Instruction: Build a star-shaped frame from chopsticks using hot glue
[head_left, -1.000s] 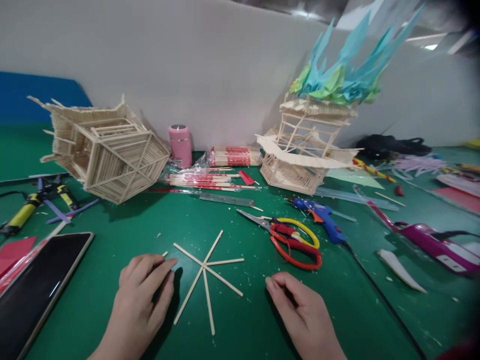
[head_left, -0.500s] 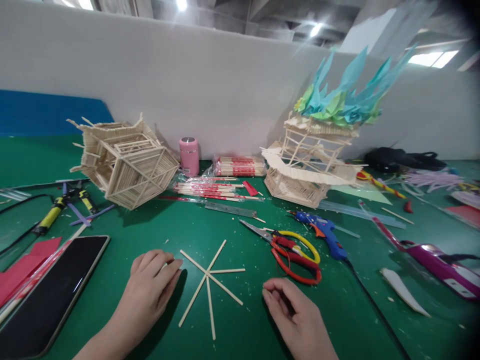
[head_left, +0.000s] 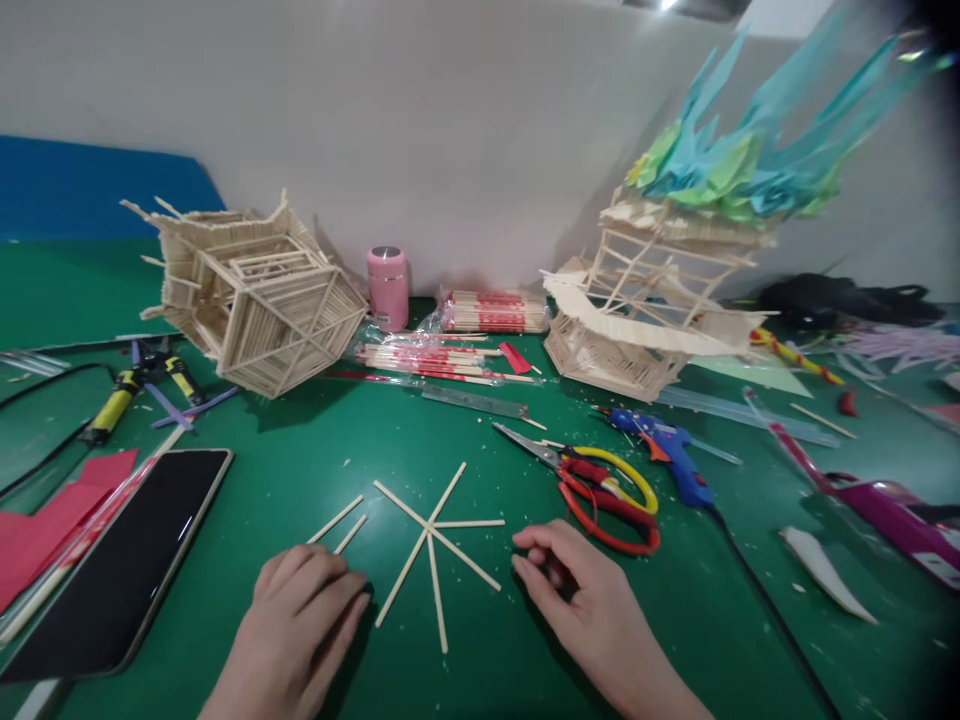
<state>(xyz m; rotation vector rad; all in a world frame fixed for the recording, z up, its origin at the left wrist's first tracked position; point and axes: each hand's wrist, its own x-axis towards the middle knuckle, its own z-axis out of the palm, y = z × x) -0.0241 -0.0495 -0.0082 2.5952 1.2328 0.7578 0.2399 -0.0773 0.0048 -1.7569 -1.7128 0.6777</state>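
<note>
The star of thin sticks [head_left: 430, 527] lies flat on the green desk [head_left: 255, 440], between the two hands. The left hand [head_left: 319, 610], fingers bent and close together, rests just beside two loose sticks [head_left: 336, 520]; whether it grips anything cannot be told. The right hand [head_left: 551, 565] is half-curled, a narrow gap between thumb and forefinger, near the red-and-yellow-handled scissors [head_left: 600, 490].

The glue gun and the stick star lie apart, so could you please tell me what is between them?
The scissors, with red and yellow handles, lie between the glue gun and the stick star, as the head view shows.
</note>
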